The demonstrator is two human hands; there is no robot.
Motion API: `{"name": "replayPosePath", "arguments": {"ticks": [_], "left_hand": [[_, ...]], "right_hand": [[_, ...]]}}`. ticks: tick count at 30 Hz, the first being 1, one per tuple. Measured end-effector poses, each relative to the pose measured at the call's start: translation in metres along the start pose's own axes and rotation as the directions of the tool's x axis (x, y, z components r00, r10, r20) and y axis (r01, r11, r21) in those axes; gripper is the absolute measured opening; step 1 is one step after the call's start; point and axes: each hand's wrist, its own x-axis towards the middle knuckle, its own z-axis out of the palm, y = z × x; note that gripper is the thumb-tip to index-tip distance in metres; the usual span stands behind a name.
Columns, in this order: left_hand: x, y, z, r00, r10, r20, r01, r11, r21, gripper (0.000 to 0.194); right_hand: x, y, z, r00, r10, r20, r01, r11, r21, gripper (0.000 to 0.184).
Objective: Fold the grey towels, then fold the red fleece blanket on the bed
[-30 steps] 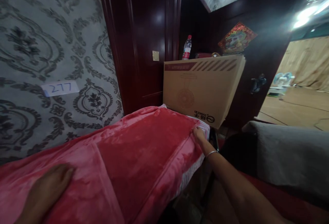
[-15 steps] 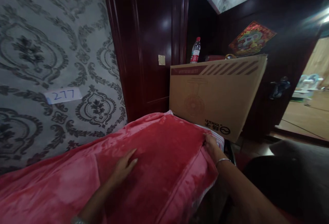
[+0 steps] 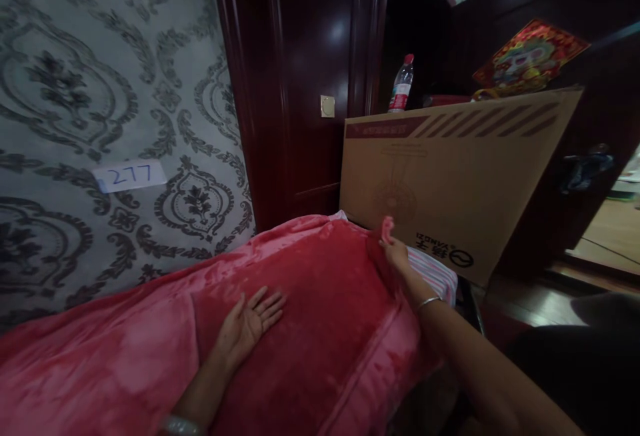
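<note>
A red plush blanket (image 3: 320,303) covers the surface in front of me, with lighter pink bands along its sides. My right hand (image 3: 396,254) grips the blanket's far right corner and holds a fold of it raised. Beneath that lifted corner a striped cloth (image 3: 435,275) shows in white, pink and grey. My left hand (image 3: 250,323) is palm up over the middle of the blanket, fingers spread, holding nothing. Whether its back touches the blanket I cannot tell.
Behind the blanket stands a large cardboard box (image 3: 450,183), with a plastic bottle (image 3: 401,84) and a red decorated sheet (image 3: 533,56) on top. Patterned wallpaper (image 3: 120,96) with a "277" label (image 3: 130,175) is at left, beside a dark wooden panel (image 3: 310,43).
My right hand has pulled the blanket's corner up and inward, baring more striped cloth. The left hand has turned palm up and opened. The view has shifted slightly.
</note>
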Motion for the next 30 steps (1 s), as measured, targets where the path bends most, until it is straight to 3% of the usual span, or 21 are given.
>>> {"name": "replayPosePath", "arguments": {"ticks": [2,4,5,7,9,11,13,15,18,20,23,25,30], "left_hand": [[0.001,0.000,-0.003,0.999,-0.003,0.035,0.004,1.000,-0.027,0.043],[0.002,0.000,-0.005,0.999,-0.002,0.046,0.004,0.999,-0.048,0.045],[0.002,-0.001,-0.004,0.999,-0.002,0.038,0.004,0.998,-0.056,0.045],[0.001,-0.001,-0.001,1.000,0.001,-0.006,-0.001,0.998,-0.067,0.044],[-0.001,-0.001,0.005,0.998,0.004,-0.063,-0.008,0.997,-0.075,0.043],[-0.003,-0.001,0.012,0.996,-0.006,-0.094,-0.002,0.997,-0.077,0.044],[-0.005,-0.001,0.018,0.994,-0.016,-0.106,0.008,0.997,-0.070,0.046],[-0.006,-0.003,0.022,0.992,-0.005,-0.129,-0.002,0.999,-0.050,0.042],[-0.007,-0.007,0.026,0.981,0.046,-0.189,-0.042,0.999,0.023,0.037],[-0.006,-0.010,0.029,0.969,0.094,-0.229,-0.072,0.992,0.101,0.053],[-0.001,-0.010,0.036,0.946,0.164,-0.279,-0.098,0.967,0.236,0.081],[0.007,-0.006,0.042,0.935,0.191,-0.300,-0.090,0.943,0.320,0.089],[0.036,0.012,0.047,0.856,0.348,-0.383,-0.117,0.850,0.513,0.083]], "right_hand": [[-0.016,-0.021,0.019,0.991,-0.065,0.113,0.062,0.998,0.029,0.020],[-0.046,-0.037,0.031,0.953,-0.181,0.242,0.165,0.983,0.086,0.019],[-0.064,-0.041,0.033,0.915,-0.258,0.309,0.229,0.965,0.127,0.019],[-0.102,-0.044,0.029,0.780,-0.453,0.432,0.386,0.891,0.238,0.024],[-0.135,-0.037,0.017,0.646,-0.560,0.519,0.469,0.827,0.309,0.030],[-0.159,-0.024,0.005,0.561,-0.586,0.585,0.496,0.803,0.330,0.034],[-0.174,-0.008,-0.001,0.520,-0.589,0.618,0.503,0.796,0.335,0.038],[-0.183,0.009,-0.001,0.536,-0.587,0.607,0.501,0.800,0.331,0.041],[-0.192,0.028,0.007,0.605,-0.593,0.532,0.514,0.801,0.308,0.046],[-0.197,0.035,0.013,0.626,-0.603,0.495,0.538,0.793,0.286,0.051],[-0.202,0.039,0.015,0.632,-0.604,0.486,0.549,0.791,0.270,0.060],[-0.203,0.038,0.014,0.640,-0.593,0.488,0.537,0.800,0.267,0.061],[-0.204,0.033,0.013,0.670,-0.555,0.494,0.486,0.830,0.274,0.055]]}}
